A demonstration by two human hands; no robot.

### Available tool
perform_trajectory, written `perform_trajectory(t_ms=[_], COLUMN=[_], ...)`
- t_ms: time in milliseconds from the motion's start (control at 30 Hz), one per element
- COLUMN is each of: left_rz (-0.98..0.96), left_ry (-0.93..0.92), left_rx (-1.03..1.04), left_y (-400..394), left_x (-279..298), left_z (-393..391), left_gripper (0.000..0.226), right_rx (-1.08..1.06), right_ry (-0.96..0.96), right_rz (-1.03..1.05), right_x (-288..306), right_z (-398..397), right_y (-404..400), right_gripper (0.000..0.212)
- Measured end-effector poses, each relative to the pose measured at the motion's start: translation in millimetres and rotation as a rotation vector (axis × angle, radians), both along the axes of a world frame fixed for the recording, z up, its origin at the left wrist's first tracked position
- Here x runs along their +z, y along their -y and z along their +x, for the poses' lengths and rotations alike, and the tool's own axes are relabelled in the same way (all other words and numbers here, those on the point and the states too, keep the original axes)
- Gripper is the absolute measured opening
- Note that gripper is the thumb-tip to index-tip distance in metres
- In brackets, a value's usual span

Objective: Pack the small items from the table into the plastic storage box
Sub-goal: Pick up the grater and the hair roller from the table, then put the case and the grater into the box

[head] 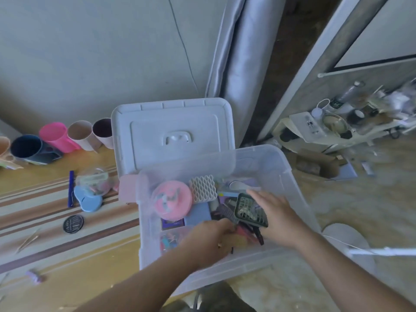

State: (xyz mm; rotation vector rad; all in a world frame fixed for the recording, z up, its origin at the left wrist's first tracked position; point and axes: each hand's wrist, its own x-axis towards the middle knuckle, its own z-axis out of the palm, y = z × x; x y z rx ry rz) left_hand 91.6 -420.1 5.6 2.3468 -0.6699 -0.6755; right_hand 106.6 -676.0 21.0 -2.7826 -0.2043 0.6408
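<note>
While both hands reach inside plastic storage box (290,176): left hand (211,237) curled on items; right hand (276,212) spread beside dark mesh item (251,210)

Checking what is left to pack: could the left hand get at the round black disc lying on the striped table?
Probably yes. The round black disc lies in the open on the striped table, left of the clear plastic storage box, with nothing over it. The left hand is inside the box, so it must lift over the wall.

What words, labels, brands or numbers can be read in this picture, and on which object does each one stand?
None can be read.
Clear dome container: a pale label, print too blurred.
Round black disc: pale marks, not legible.
Purple packet in the plastic storage box: print too blurred.
Bottle on the far shelf: dark label, too small.
</note>
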Motion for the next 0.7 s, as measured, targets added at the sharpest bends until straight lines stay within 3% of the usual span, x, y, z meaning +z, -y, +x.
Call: perform_trajectory(t_ms=[167,333,433,700], left_rz=[0.28,0.282,0.342,0.225], left_ry=[0.024,-0.013,0.09,0.273], left_rx=[-0.226,-0.212,-0.197,0.04], left_y=[17,6,5,-23], left_x=[-12,-8,-11,12], left_z=[0,-4,-11,-14], left_gripper=[0.037,0.032,0.031,0.034], right_rx=[0.05,0.119,0.139,0.255], right_ry=[-0.08,-0.034,-0.01,-0.005], right_rz=[-0.01,-0.064,-0.07,-0.069], right_x=[-9,-27,-35,-46], right_z=[11,23,31,43], right_y=[20,24,20,14], right_gripper=[0.113,0.113,0.111,0.118])
